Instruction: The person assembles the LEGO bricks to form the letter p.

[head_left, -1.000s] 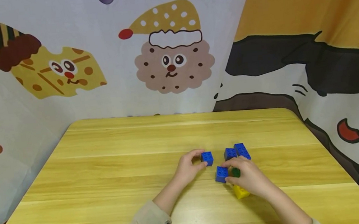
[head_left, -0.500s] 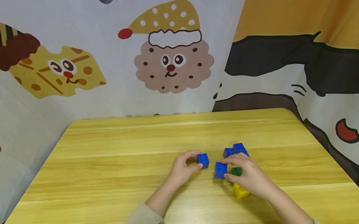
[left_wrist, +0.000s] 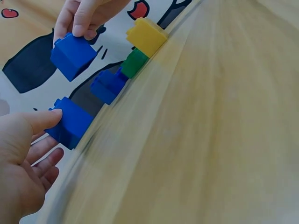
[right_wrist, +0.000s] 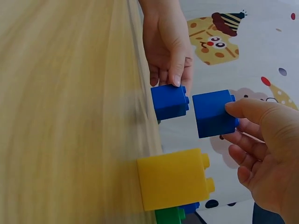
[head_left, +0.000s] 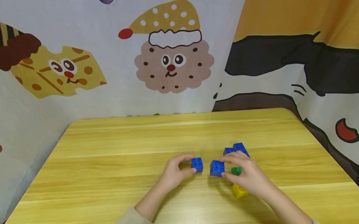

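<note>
My left hand [head_left: 172, 174] pinches a square blue building block [head_left: 197, 165] between thumb and fingers, low at the table surface. To its right, my right hand [head_left: 248, 172] pinches a second blue block [head_left: 217, 168]. In the right wrist view that second block [right_wrist: 215, 114] is lifted off the table, with a small gap between it and the left hand's block [right_wrist: 169, 101]. Under and beside the right hand lie a green block [head_left: 236, 171] and a yellow block [head_left: 240, 190], both partly covered by it in the head view.
Behind the right hand two more blue blocks stand together, a short one [head_left: 228, 151] and a longer one [head_left: 240, 149]. All rest on a wooden table [head_left: 120, 143]. A printed cloth [head_left: 100, 101] hangs along the table's back edge.
My left hand has moved left and slightly nearer with its blue block. The right hand has raised its blue block and shifted it a little left. Other blocks stay put.
</note>
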Action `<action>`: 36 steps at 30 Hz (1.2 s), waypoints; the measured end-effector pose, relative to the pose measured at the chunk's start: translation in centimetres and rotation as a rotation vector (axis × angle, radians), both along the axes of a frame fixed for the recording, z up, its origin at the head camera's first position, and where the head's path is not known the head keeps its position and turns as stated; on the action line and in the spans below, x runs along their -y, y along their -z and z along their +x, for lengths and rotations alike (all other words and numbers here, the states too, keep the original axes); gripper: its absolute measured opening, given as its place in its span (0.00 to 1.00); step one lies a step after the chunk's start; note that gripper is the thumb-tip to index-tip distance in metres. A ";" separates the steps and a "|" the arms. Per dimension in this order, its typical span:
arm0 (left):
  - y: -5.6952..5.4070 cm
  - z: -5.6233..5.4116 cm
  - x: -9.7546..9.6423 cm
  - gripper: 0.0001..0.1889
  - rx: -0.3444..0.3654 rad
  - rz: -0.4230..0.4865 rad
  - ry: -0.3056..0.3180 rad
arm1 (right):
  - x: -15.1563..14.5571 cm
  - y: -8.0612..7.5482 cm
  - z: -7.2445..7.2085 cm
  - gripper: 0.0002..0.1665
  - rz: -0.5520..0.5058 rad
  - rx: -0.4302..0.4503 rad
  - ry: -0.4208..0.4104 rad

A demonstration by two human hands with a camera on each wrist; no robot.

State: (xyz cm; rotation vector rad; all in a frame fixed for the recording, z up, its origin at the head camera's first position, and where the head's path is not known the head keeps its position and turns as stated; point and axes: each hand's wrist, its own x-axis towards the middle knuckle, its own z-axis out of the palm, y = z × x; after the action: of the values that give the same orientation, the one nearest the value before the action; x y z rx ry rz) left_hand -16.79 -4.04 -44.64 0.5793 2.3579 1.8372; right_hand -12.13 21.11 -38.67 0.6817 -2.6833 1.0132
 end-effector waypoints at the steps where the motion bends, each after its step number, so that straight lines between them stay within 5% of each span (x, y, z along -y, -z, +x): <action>1: -0.1 0.1 0.1 0.21 -0.002 -0.006 0.003 | 0.1 -0.1 0.0 0.24 -0.003 -0.004 -0.004; 36: 0.1 2.9 4.0 0.19 0.035 -0.063 0.063 | 4.2 -1.6 -0.5 0.24 -0.074 -0.033 -0.163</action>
State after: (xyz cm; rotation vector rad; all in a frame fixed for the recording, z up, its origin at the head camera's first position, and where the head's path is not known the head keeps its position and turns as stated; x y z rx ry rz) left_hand -13.84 -8.04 -44.78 0.6022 2.3375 1.7264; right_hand -12.63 16.86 -37.08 0.9059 -2.5820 1.1226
